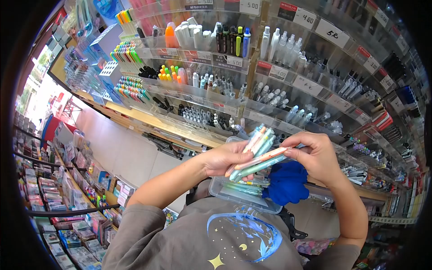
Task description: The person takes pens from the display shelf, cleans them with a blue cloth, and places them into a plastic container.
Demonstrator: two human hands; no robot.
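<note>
My left hand (227, 158) is closed around a bunch of pastel pens (260, 140) in orange, white and mint green. Between the thumb and fingers of my right hand (313, 156), the end of an orange patterned pen (265, 157) is pinched. That pen lies slantwise across the bunch, just above a green pen (263, 166). Below both hands is a clear plastic box (220, 185) with more pens (247, 186) inside. A bundle of blue cloth (288, 182) rests over the box's right side, under my right hand.
Tiered clear display racks (193, 56) filled with pens and markers rise in front, with price tags (332, 32) along their edges. Shelves of packaged goods (85, 225) stand at the left. Tiled floor (117, 144) shows between them. Dark boxes (168, 146) sit beneath the rack.
</note>
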